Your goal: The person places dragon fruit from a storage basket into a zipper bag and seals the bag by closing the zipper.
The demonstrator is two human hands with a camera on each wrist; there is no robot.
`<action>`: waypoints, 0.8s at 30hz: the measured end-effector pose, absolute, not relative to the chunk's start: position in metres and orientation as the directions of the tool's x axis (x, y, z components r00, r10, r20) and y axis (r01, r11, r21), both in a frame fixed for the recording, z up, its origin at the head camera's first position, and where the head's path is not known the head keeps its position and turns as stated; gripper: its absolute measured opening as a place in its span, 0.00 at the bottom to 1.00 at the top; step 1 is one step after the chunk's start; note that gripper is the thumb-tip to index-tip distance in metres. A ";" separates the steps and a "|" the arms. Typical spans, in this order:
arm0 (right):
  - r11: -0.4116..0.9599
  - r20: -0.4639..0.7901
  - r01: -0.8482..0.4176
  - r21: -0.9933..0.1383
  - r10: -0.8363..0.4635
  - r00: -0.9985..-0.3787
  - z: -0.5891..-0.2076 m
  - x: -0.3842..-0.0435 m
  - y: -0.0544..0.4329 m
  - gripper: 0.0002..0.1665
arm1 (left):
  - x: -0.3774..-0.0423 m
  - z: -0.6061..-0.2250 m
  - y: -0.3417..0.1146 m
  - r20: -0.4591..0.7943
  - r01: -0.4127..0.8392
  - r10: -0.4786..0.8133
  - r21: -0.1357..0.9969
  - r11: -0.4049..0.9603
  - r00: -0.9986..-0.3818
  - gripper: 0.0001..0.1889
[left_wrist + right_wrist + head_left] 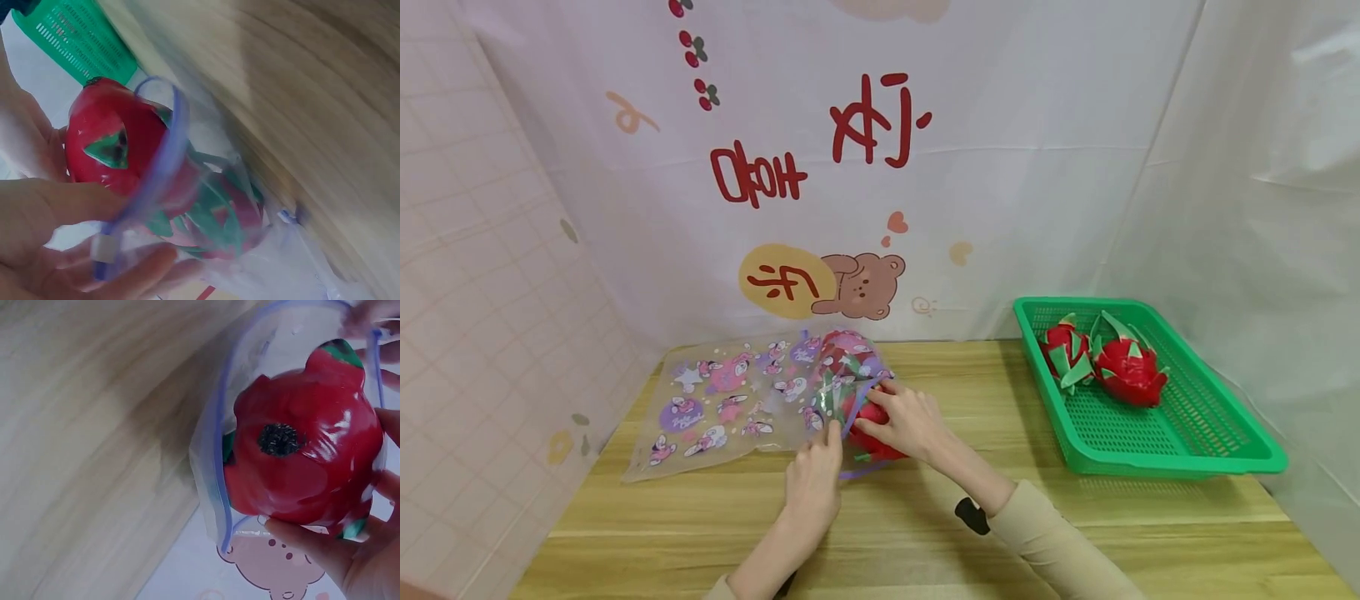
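A clear zip bag (715, 408) with pink and purple cartoon prints lies on the table, its purple-edged mouth towards me. In that mouth sits a red dragon fruit (306, 450) with green-tipped scales. My right hand (910, 421) grips this fruit, thumb and fingers on opposite sides, as the right wrist view shows. At the near left of the mouth, my left hand (815, 475) pinches the bag's edge; in the left wrist view a white slider (104, 248) is by its fingers. Deeper in the bag, more red and green (225, 212) shows through the plastic.
A green plastic basket (1172, 467) stands at the right of the wooden table (925, 533). Inside it are two dragon fruits (1127, 371), lying side by side. A printed white cloth (1000, 208) hangs behind the table's far edge.
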State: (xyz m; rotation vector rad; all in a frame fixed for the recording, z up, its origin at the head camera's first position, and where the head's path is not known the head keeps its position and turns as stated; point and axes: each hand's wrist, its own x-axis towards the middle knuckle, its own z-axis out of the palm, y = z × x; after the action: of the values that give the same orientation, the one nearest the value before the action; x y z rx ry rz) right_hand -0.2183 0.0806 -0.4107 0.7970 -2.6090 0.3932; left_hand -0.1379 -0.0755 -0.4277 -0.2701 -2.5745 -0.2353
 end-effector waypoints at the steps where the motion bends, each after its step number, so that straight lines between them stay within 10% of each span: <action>1: 0.805 0.445 -0.575 -0.149 -0.464 -0.766 -0.412 -0.218 0.080 0.22 | -0.139 -0.428 -0.076 0.554 0.251 0.149 0.112 0.961 -0.819 0.22; 24: 0.701 0.322 -0.662 -0.266 -0.583 -0.746 -0.426 -0.185 0.086 0.50 | -0.151 -0.433 -0.087 0.679 0.271 0.163 0.055 0.961 -0.716 0.10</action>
State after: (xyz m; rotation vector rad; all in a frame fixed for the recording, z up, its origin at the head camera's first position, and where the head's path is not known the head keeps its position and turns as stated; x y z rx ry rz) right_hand -0.1854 0.0862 -0.4261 0.9998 -2.6958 0.5442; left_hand -0.1510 -0.0866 -0.4331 -0.3030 -2.3822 -0.1947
